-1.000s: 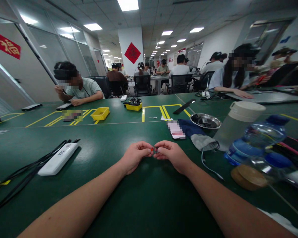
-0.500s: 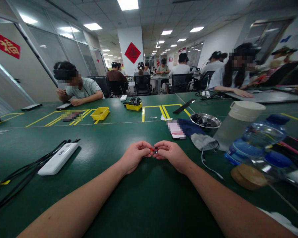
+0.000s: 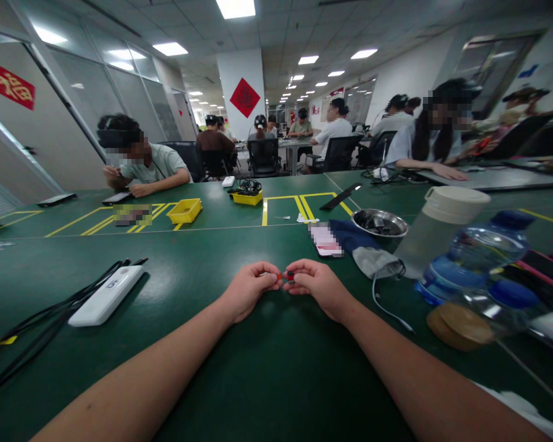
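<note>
Head view is showing our two forearms reaching out over the dark green tabletop, and we are bringing both hands together near its middle. Our left hand and right hand are meeting fingertip to fingertip, and between them we are pinching a tiny red-and-dark piece, lifted just clear of the tabletop. Each grip is closed on it, thumb against forefinger: the left on the red end, the right on the darker end. The piece is too small for us to tell whether it is one part or two pressed together, so we are judging the handling as being in mid-course, with nothing set down yet in front of us.

To our left a white oblong power bank is lying beside black cables, well apart from the hands. To our right a shallow round metal bowl, a grey cloth pouch and a clear plastic bottle with a blue cap are sitting near one another. Across the tabletop a person in a pale green shirt is working at their own place.
</note>
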`<state>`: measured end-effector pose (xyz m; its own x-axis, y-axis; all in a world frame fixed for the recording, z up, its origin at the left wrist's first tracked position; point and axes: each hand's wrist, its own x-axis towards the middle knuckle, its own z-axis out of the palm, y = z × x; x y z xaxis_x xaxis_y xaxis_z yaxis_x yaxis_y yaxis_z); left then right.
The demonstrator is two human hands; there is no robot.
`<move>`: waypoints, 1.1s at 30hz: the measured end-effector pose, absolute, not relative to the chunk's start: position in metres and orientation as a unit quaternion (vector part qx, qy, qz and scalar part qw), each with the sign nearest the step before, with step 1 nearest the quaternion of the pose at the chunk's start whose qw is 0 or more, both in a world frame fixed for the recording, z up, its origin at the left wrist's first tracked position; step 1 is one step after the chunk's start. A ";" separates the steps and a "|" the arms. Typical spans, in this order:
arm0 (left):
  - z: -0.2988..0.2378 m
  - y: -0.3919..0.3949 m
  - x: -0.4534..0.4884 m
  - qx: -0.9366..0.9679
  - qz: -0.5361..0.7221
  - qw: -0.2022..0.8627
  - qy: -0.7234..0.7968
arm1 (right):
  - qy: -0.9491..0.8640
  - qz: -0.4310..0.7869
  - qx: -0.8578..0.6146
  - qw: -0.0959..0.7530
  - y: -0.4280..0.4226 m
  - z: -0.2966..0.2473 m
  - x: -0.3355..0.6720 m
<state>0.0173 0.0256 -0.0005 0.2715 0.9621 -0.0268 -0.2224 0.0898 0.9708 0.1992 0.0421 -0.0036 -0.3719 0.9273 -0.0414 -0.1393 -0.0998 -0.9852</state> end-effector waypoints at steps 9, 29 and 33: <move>0.002 0.024 0.019 0.502 0.464 0.627 0.374 | -0.549 0.629 -0.373 0.405 0.039 0.000 0.199; 0.002 0.024 0.019 0.513 0.458 0.601 0.407 | -0.537 0.633 -0.371 0.416 0.040 -0.002 0.200; 0.003 0.024 0.019 0.514 0.457 0.609 0.395 | -0.534 0.642 -0.363 0.413 0.041 -0.003 0.200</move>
<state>0.0191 0.0239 0.0035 0.2702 0.9628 -0.0103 -0.1511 0.0530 0.9871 0.2004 0.0406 -0.0031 -0.3953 0.9182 -0.0252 -0.1428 -0.0886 -0.9858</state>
